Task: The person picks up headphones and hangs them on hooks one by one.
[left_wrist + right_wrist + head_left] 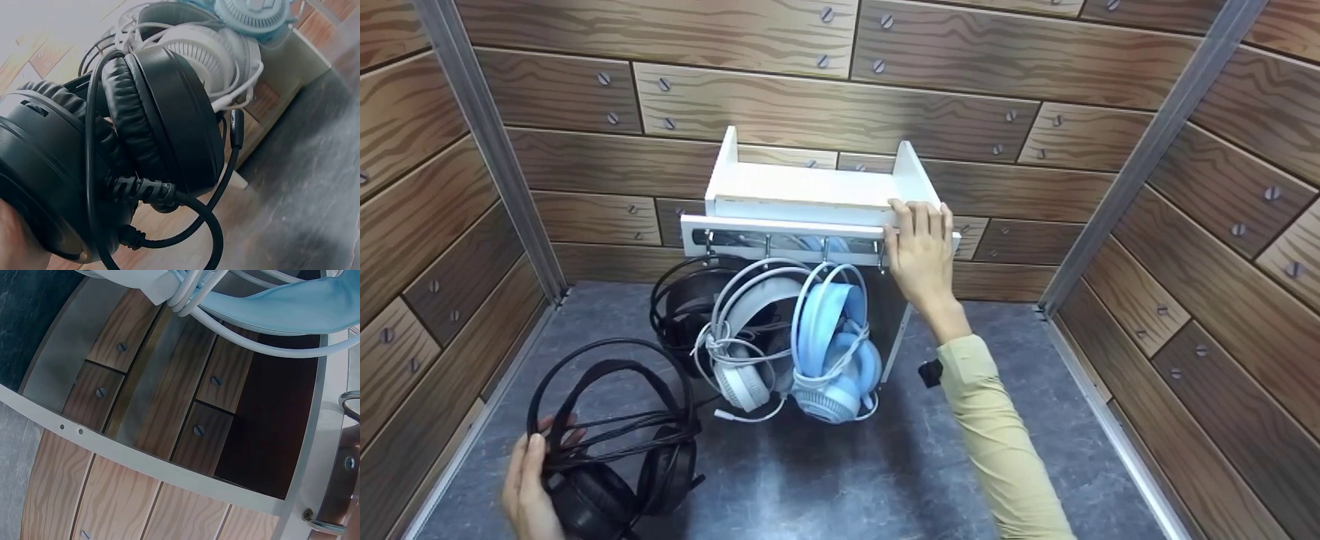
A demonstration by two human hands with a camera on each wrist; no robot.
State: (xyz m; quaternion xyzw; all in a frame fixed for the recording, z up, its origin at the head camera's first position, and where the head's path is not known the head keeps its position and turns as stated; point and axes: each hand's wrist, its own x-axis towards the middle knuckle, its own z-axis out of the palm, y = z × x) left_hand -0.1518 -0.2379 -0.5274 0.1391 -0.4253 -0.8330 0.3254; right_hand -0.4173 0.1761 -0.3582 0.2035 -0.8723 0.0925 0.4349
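In the head view my left hand (531, 487) grips a black headset (604, 487) at the lower left, its cable bundled across the headband. The left wrist view shows its padded ear cups (169, 121) and thin microphone boom (237, 129) close up. My right hand (921, 251) grips the right end of the hook rail (802, 225) on a white rack (810, 184), fingers over the top edge. From the rail's hooks hang another black headset (671, 300), a white headset (742, 386) and a light blue headset (829, 397). The rightmost hook (880, 255), beside my right thumb, holds nothing.
The rack stands against a wood-patterned back wall (780, 97). More wood-patterned panels rise on both sides, with grey metal posts (1099, 180) at the corners. Below lies a dark grey marbled floor (825, 487). A rack side panel (140, 458) crosses the right wrist view.
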